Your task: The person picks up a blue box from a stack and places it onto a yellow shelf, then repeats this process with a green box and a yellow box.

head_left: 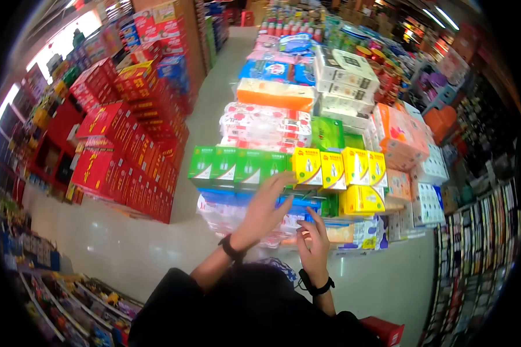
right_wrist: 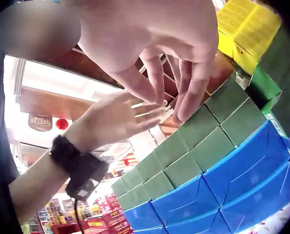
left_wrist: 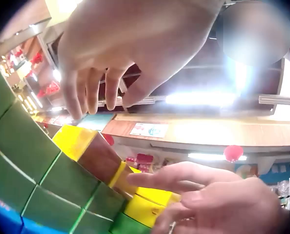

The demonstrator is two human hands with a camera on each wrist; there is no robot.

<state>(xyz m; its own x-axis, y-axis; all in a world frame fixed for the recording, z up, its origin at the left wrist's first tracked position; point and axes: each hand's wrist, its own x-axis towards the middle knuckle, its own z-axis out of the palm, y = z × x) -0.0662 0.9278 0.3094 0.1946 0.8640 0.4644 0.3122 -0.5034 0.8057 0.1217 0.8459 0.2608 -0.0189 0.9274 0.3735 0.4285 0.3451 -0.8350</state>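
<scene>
A row of green cartons (head_left: 234,165) with a bulb-like picture stands along the near edge of a stacked display. Yellow cartons (head_left: 333,168) of similar print continue the row to the right, with small gaps between some of them. My left hand (head_left: 266,208) hovers by the right end of the green row, fingers extended toward the nearest yellow carton and nothing in them. Lower and to the right, my right hand (head_left: 314,243) is raised, palm turned inward, its fingers loosely bent and empty. In the right wrist view, blue boxes (right_wrist: 184,202) lie beneath the stacked green ones.
Behind the row lie floral-printed packs (head_left: 266,124), an orange-and-white pack (head_left: 275,94) and stacked white boxes (head_left: 344,69). Red cartons (head_left: 127,179) are piled across the aisle on the left. A dense shelf rack (head_left: 474,254) stands at the right.
</scene>
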